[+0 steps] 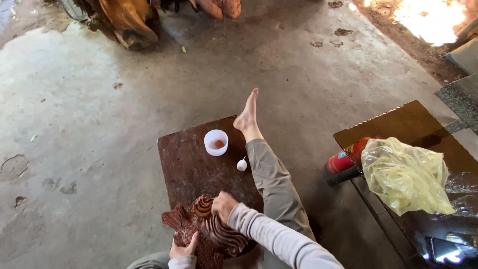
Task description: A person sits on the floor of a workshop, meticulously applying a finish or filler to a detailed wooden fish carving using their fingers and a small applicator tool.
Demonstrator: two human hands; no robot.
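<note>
Nearest me is the carved wooden fish (211, 234), dark red-brown with ridged fins and scales, lying on the near end of the low bench (184, 154). My left hand (183, 247) has its grip closed on the lower edge of the carving. My right hand (222, 205) is bunched and pressed onto the top; whether it holds a cloth or paper I cannot tell. Carving looks complete; surface work appears to be in hand, extent unclear. Beyond the grip stand a white cup (216, 142) with reddish contents and a small white bottle (242, 164). My outstretched leg (266, 169) lies just right of the grip.
</note>
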